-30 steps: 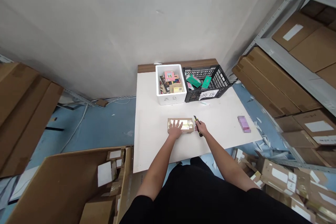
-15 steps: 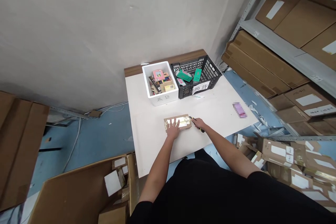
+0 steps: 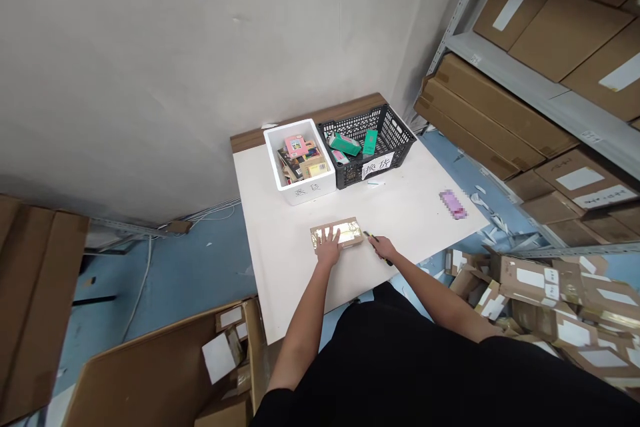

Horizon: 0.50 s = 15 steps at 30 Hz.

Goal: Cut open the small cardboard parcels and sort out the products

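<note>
A small taped cardboard box (image 3: 353,229) with a shiny white label lies on the white table (image 3: 280,260). My left hand (image 3: 328,248) rests on its left part with fingers spread, pressing flat on top. In my right hand (image 3: 383,248) is a black and yellow utility knife (image 3: 369,236), gripped by its handle. The knife's tip points at the box's right end, a small gap away from it.
Behind the box stand a white foam bin (image 3: 300,193) of small packages and a black plastic crate (image 3: 350,177) with green boxes. A blurred pink item (image 3: 453,204) lies at the right. Shelves of cartons (image 3: 500,127) and a large open carton (image 3: 150,373) flank the table.
My right hand has drawn the utility knife slightly right, away from the box's end. My left hand stays on the box. The view has shifted a little.
</note>
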Each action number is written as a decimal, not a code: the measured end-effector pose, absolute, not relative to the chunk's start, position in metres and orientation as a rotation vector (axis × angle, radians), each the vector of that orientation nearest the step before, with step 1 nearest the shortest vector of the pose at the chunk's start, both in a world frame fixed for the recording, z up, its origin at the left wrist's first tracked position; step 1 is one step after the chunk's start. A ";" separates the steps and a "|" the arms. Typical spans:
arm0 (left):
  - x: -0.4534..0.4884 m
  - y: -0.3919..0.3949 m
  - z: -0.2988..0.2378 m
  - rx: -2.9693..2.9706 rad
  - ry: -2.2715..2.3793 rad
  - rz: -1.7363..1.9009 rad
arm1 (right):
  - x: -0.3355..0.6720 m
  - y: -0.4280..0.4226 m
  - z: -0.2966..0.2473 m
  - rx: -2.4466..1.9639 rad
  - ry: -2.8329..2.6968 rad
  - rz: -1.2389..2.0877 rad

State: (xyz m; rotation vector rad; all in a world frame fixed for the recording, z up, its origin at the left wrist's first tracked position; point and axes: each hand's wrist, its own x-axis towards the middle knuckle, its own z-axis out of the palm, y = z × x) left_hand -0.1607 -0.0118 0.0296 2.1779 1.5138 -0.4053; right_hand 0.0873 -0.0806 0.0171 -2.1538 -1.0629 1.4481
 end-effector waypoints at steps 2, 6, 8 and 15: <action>-0.161 -0.004 0.035 2.176 1.508 -0.399 | 0.075 -0.085 0.015 -2.187 -0.914 1.269; -0.170 0.016 0.047 2.165 1.617 -0.304 | 0.034 -0.085 0.013 -2.294 -0.941 1.164; -0.179 0.021 0.049 2.123 1.691 -0.329 | 0.016 -0.073 0.013 -2.359 -0.997 1.140; -0.197 -0.003 0.048 1.916 1.720 -0.581 | 0.018 0.026 0.029 -2.455 -1.221 1.118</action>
